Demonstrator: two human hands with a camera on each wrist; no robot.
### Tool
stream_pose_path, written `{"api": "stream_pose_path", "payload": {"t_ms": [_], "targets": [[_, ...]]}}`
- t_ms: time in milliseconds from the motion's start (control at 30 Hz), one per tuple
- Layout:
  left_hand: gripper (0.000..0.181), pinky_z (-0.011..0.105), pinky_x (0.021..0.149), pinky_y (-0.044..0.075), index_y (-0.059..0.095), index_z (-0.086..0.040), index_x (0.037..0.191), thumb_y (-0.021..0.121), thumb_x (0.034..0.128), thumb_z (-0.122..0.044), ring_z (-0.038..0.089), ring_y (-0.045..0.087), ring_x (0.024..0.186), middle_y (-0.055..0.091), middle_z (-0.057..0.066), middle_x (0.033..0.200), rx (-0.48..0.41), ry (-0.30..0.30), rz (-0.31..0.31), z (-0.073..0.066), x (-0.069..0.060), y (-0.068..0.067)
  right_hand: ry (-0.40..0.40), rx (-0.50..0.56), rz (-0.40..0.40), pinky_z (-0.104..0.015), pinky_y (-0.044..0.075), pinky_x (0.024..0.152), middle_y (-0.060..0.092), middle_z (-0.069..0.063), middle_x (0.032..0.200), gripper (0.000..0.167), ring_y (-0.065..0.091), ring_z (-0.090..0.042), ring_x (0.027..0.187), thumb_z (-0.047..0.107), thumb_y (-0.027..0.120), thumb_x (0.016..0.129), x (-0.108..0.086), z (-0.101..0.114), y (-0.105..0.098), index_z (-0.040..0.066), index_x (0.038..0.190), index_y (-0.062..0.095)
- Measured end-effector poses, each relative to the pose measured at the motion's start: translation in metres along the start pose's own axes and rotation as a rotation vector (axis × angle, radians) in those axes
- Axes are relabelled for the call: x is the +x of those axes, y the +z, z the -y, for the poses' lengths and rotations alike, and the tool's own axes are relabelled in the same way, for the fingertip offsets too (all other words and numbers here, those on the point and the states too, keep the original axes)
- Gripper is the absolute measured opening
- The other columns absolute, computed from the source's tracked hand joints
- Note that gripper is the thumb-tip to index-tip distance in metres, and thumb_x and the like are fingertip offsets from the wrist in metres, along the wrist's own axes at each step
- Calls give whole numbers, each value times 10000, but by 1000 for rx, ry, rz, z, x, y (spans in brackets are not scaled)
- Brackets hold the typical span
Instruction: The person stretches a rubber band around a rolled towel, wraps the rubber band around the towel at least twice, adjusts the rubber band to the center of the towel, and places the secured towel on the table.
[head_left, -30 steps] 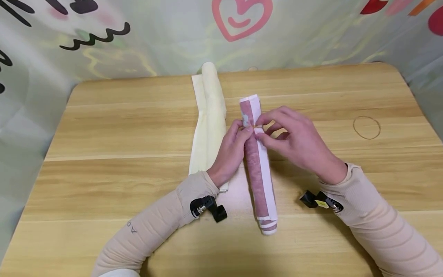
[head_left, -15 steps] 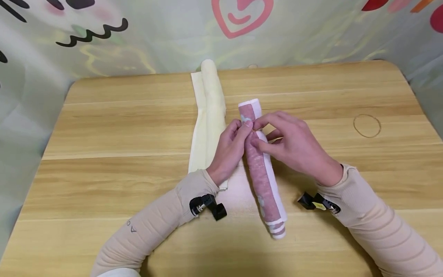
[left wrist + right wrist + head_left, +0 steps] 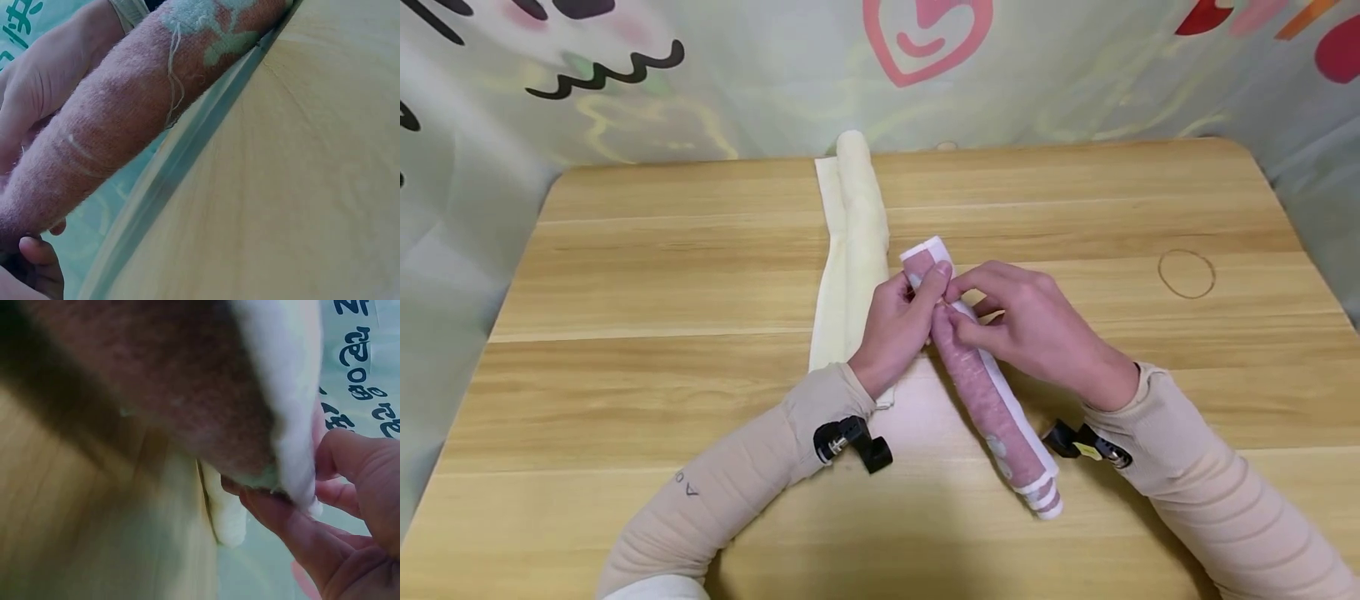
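Observation:
A pink towel (image 3: 981,392) with a white border is rolled into a tube and held slanted over the table in the head view. My left hand (image 3: 898,321) grips its upper part, thumb along the top, with most fingers hidden behind the roll. A thin, orange-brown rubber band (image 3: 946,302) crosses the roll between my hands. My right hand (image 3: 1037,325) pinches at this band with thumb and index finger against the towel. Up close in the left wrist view, the towel (image 3: 106,112) shows pale green patches and loose threads. The towel's end (image 3: 187,381) fills much of the right wrist view.
A cream towel (image 3: 861,250), partly rolled with a flat flap on its left, lies just left of my hands. Another rubber band (image 3: 1186,273) lies at the right of the wooden table (image 3: 647,283). A printed cloth backdrop (image 3: 760,92) stands behind the table.
The pink towel's lower end has swung to the right, and its upper end has come down and left. Both hands keep their places on it, the right lowering slightly.

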State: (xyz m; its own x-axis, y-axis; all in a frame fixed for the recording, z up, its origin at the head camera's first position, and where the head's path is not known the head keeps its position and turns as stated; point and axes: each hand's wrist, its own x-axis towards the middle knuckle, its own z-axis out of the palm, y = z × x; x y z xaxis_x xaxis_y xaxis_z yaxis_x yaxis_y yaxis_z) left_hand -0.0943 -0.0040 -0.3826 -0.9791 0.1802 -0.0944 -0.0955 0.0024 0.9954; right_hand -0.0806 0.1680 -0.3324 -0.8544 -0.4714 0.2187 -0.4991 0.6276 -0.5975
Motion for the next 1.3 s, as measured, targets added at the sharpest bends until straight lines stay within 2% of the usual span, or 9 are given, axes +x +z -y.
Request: {"api": "stream_pose_path", "payload": {"t_ms": [167,400,500,633,767,900,1000,1133,1300], "targets": [[377,223,682,497,734,-91,941,576,1050,-415,56,603,766,671,-26,788,32,21,-48,2,1,1,-8,-2,1,-330,649,709,696,-47,1007,143,755,-212,835,44,742,878,1,-2,2,104,1000,697],[430,232,475,420,701,-81,848,570,1049,-437,78,497,483,550,-83,555,20,-1,-109,-1,2,1,-97,-40,-75,-346,648,686,751,-84,1029,259,758,-198,816,16,738,858,0,-3,0,105,1099,769],[412,215,552,470,711,-71,863,581,1049,-416,53,566,590,612,-65,630,24,10,-107,-2,2,1,-126,-62,-76,-343,645,661,753,-92,996,226,754,-203,779,7,751,838,1,-2,-2,87,1049,768],[375,199,686,508,739,-63,913,592,1048,-381,38,618,771,706,28,799,44,45,-100,-2,0,2,-93,-62,-23,-346,646,675,705,-71,994,171,747,-218,790,28,754,840,1,0,-3,79,1000,720],[335,201,686,502,740,-62,952,600,1048,-350,49,614,768,717,100,825,40,70,-85,-2,-2,3,-43,-47,23,-345,635,703,646,-37,1001,134,731,-206,837,22,699,827,1,2,-3,103,931,676],[314,193,698,507,740,-69,993,593,1055,-340,35,624,768,729,116,832,44,78,-77,-2,-5,5,-41,-66,34,-252,541,635,625,-35,1031,142,640,-170,787,14,677,791,-1,2,-4,112,894,667],[312,194,707,514,736,-77,998,585,1060,-343,32,631,771,733,115,844,53,86,-72,-2,-5,6,-19,-69,53,-211,452,591,605,-45,1078,161,566,-162,744,22,679,786,-3,4,-6,127,908,674],[312,203,688,511,731,-86,998,584,1059,-354,41,623,762,732,107,848,79,96,-70,-2,-4,4,51,-66,120,-234,461,629,569,-55,1100,217,556,-176,796,53,709,788,-6,9,-9,159,969,655],[311,194,718,501,752,-106,1180,599,1050,-344,52,611,815,752,111,965,124,92,-71,-8,-2,0,70,-80,163,-262,465,659,587,-39,988,277,544,-189,841,92,737,803,-8,13,-11,178,1016,583]]}}
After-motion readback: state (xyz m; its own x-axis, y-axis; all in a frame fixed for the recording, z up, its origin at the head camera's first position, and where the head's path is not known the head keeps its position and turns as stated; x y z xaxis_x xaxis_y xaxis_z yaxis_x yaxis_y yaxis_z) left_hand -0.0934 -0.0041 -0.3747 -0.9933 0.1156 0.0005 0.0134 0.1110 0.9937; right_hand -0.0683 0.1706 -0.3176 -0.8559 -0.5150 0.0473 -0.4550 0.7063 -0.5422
